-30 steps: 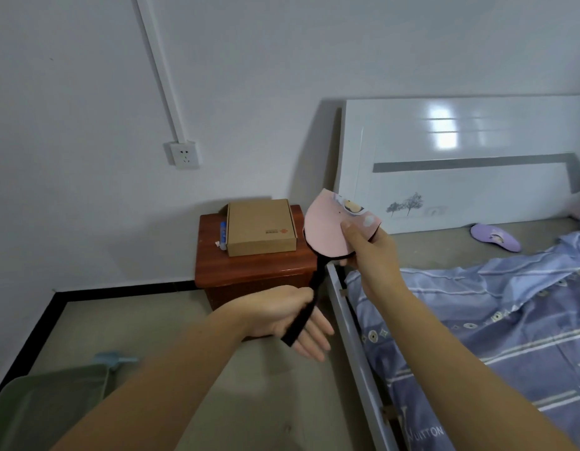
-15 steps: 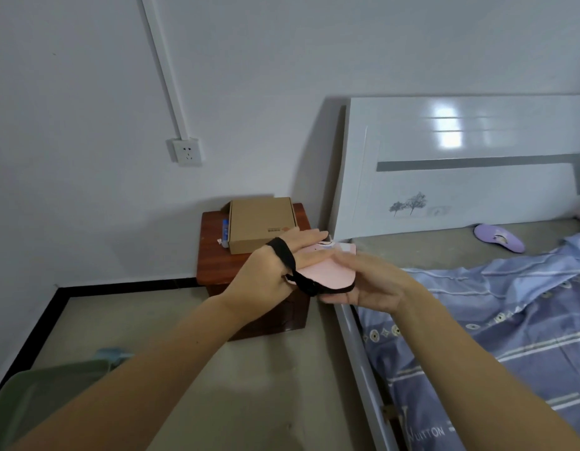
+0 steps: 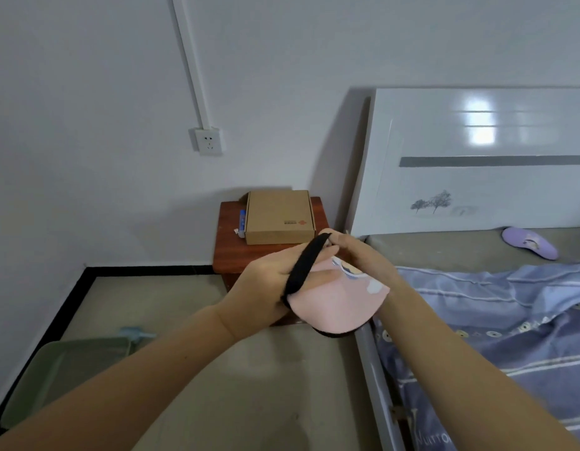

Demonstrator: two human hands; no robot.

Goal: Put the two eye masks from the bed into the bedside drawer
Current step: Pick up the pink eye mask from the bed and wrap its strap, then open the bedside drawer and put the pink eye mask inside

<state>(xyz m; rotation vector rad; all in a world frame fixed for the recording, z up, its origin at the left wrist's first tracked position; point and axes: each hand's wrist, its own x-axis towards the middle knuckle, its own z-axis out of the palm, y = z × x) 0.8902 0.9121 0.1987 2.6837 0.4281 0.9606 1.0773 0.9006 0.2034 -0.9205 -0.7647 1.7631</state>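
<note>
Near left corner: green plastic bin (image 3: 64, 369) on the floor, pale blue object (image 3: 137, 333) just behind its far rim, kind unclear. Floor (image 3: 171, 307): beige, bordered by a black skirting strip (image 3: 145, 271) along the white wall. On the wall: white socket (image 3: 209, 141) with a white conduit (image 3: 187, 60) rising from it.

Centre, far: red-brown bedside cabinet (image 3: 236, 255) against the wall, just left of the bed. Front largely hidden behind the hands; drawer state not discernible. On its top: closed cardboard box (image 3: 278, 216), and a small blue-and-white item (image 3: 241, 221) touching the box's left side.

Centre, near: left hand (image 3: 265, 284), fingers extended, black elastic strap (image 3: 306, 265) looped across its back and fingers. Pink eye mask (image 3: 337, 304), held in the air in front of the cabinet, between the two hands, printed face upward, black edging visible along its near rim. Right hand (image 3: 360, 255), grip closed, pinching the far end of the strap and the far edge of the mask. Left grip closed under the mask's left edge, holding it from beneath.

Right: bed with grey side rail (image 3: 373, 385), white glossy headboard (image 3: 477, 164) bearing a grey stripe and a small tree print. Bare beige mattress surface (image 3: 444, 252) at the far end. Purple eye mask (image 3: 529, 246) lying on it, near the headboard, well apart from the hands. Blue-lilac patterned quilt (image 3: 493, 320) covering the near part.
</note>
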